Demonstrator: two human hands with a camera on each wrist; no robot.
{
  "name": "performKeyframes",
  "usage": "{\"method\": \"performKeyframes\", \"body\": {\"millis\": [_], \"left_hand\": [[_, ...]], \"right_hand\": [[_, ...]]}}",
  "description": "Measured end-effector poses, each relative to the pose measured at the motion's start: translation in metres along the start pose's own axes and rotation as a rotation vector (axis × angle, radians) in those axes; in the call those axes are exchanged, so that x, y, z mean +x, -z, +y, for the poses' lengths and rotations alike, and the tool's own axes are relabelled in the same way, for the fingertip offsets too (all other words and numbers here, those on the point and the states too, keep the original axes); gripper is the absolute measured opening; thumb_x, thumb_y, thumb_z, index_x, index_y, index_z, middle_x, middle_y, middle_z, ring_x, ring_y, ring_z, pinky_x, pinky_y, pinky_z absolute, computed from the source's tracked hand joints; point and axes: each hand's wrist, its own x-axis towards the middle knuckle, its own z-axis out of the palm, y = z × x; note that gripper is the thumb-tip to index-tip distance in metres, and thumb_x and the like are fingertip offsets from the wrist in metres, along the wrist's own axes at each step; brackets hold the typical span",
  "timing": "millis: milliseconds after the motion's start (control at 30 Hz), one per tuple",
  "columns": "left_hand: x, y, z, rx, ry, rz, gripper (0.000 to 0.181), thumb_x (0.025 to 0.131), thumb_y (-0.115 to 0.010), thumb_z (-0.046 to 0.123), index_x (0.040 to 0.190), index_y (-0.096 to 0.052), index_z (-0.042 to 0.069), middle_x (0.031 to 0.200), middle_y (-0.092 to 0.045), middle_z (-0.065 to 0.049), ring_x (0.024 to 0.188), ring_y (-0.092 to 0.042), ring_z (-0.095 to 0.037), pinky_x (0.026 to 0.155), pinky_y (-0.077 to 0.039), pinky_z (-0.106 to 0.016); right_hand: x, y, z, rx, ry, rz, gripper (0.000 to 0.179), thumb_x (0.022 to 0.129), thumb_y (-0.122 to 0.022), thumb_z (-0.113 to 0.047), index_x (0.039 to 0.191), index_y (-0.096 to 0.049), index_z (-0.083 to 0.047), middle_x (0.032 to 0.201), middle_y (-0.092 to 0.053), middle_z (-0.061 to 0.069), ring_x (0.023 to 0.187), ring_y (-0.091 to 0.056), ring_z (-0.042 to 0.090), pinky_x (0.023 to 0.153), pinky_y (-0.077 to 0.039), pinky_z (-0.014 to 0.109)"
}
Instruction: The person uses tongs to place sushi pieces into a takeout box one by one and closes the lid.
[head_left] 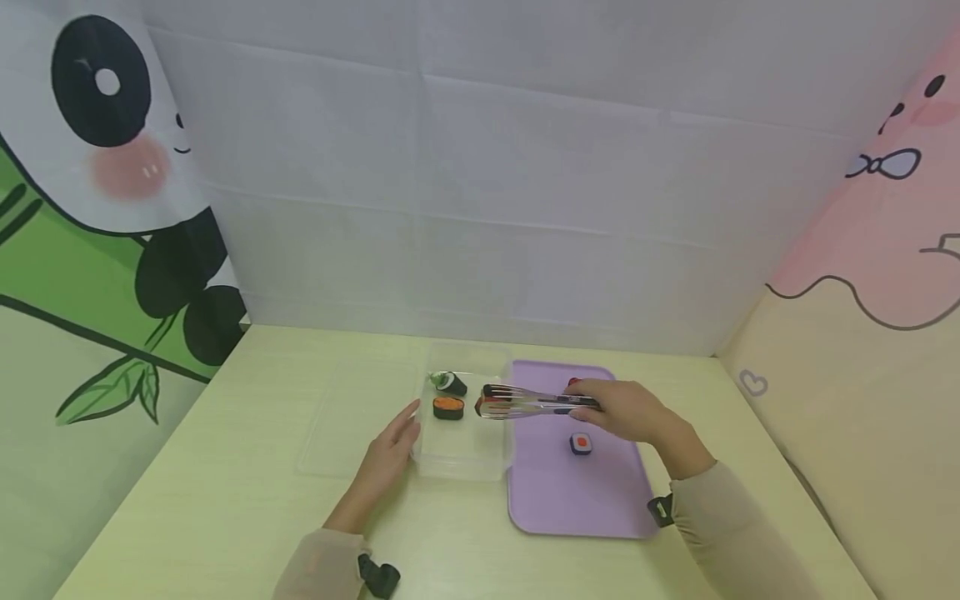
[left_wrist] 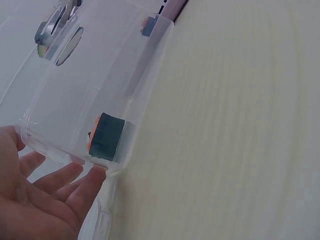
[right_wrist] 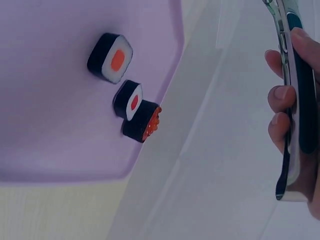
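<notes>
My right hand grips metal tongs above a clear plastic box. Something dark and reddish shows at the tong tips; whether it is clamped I cannot tell. With extended fingers, my left hand touches the box's left wall. Inside the box sit an orange-topped toy sushi piece and a dark-wrapped sushi piece with green at one end. On the purple tray lies a sushi roll; the right wrist view also shows a smaller roll and a red-roe sushi piece there.
Left of the box lies a clear flat lid on the pale table. The tray stands close against the box's right side. White sheeting rises behind the table, with printed cartoon panels at both sides.
</notes>
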Motion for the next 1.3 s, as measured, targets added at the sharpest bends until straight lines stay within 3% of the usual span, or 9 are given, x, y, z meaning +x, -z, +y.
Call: {"method": "performKeyframes", "body": {"millis": [233, 467, 667, 933, 1300], "left_hand": [[0.0, -0.001, -0.001, -0.004, -0.003, 0.0, 0.048, 0.106, -0.042, 0.027, 0.151, -0.036, 0.013, 0.144, -0.044, -0.023, 0.129, -0.044, -0.041, 0.103, -0.036, -0.057], [0.001, -0.002, -0.002, 0.003, -0.013, 0.003, 0.048, 0.106, -0.042, 0.028, 0.151, -0.037, 0.014, 0.144, -0.045, -0.022, 0.128, -0.045, -0.041, 0.104, -0.034, -0.058], [0.0, -0.002, -0.003, 0.0, -0.03, 0.0, 0.048, 0.106, -0.042, 0.028, 0.151, -0.036, 0.013, 0.143, -0.046, -0.023, 0.126, -0.047, -0.042, 0.102, -0.037, -0.058], [-0.001, -0.002, -0.004, -0.008, -0.041, 0.002, 0.051, 0.106, -0.041, 0.035, 0.151, -0.037, 0.013, 0.142, -0.047, -0.022, 0.125, -0.049, -0.042, 0.1, -0.039, -0.058], [-0.001, -0.002, -0.004, -0.014, -0.027, 0.006, 0.049, 0.106, -0.041, 0.032, 0.152, -0.036, 0.014, 0.144, -0.045, -0.021, 0.129, -0.044, -0.042, 0.101, -0.038, -0.057]], "right_hand": [[0.024, -0.014, -0.015, -0.034, 0.047, -0.021, 0.029, 0.096, -0.064, -0.028, 0.12, -0.066, -0.012, 0.108, -0.068, -0.004, 0.087, -0.061, 0.008, 0.077, -0.052, 0.036], [0.041, -0.028, -0.029, -0.067, 0.017, -0.063, 0.031, 0.094, -0.066, -0.03, 0.12, -0.067, -0.014, 0.106, -0.068, -0.006, 0.073, -0.056, 0.005, 0.07, -0.051, 0.031], [0.052, -0.038, -0.037, -0.092, -0.013, -0.091, 0.029, 0.094, -0.066, -0.033, 0.12, -0.066, -0.019, 0.107, -0.067, -0.009, 0.078, -0.057, 0.005, 0.068, -0.048, 0.027], [0.061, -0.045, -0.049, -0.145, 0.0, -0.12, 0.022, 0.094, -0.066, -0.032, 0.113, -0.067, -0.021, 0.093, -0.065, -0.011, 0.067, -0.051, 0.007, 0.056, -0.043, 0.028], [0.068, -0.048, -0.058, -0.17, 0.03, -0.128, 0.01, 0.091, -0.069, -0.031, 0.098, -0.068, -0.023, 0.08, -0.058, -0.016, 0.061, -0.048, 0.006, 0.053, -0.043, 0.028]]}}
